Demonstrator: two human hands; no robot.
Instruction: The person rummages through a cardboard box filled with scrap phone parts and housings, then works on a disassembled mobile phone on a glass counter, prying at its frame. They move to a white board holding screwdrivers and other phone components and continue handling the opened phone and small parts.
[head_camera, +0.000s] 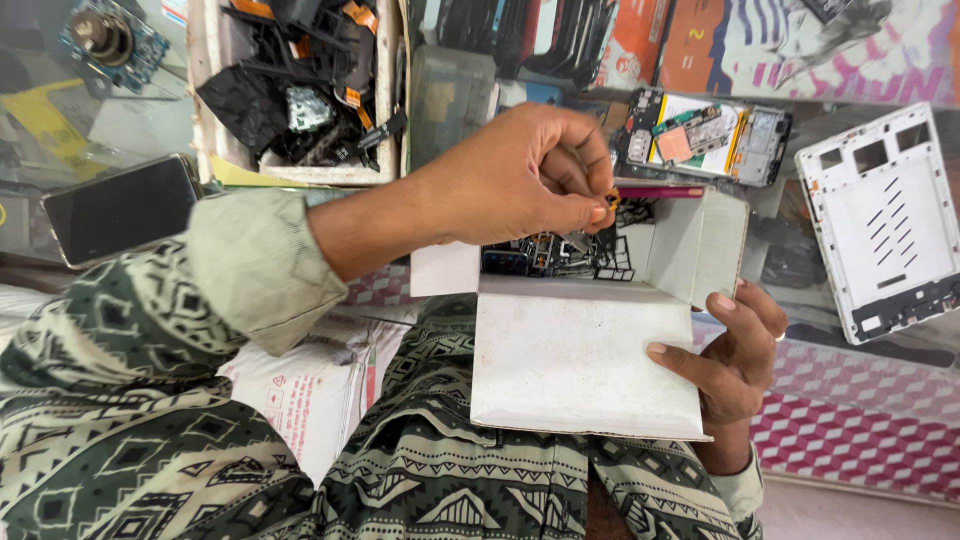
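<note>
Head view, looking down at both hands over a lap. Left hand (530, 175): thumb and forefinger pressed together, pinching a tiny orange-yellow part (611, 198) at the fingertips; remaining fingers curled in above it. The part is held just over the open mouth of a white cardboard box (580, 370) (too small to say what kind of part it is).

Right hand (735, 355): fingers spread along the right edge of the box, thumb lying on the top face of the front flap, fingertips wrapped around the side wall. The box is tilted slightly, front flap folded toward the body, right side flap standing up. Inside the box: a heap of small black frames and metal bits (560, 255), lying in the far half of the compartment.

Outward from the hands: a pink pen-like stick (655, 191) lies just behind the box, near the left fingertips. Beyond it, an opened phone (705, 140) with its circuit boards exposed rests on the glass counter. To the right, well apart from the box, a white back panel (885, 220) with cut-outs lies flat. To the upper left, a foam tray (300, 90) holds black scraps and orange ribbon cables. Further left, a dark phone (120, 208) lies face up. Both sleeves are green with a pale geometric pattern.
</note>
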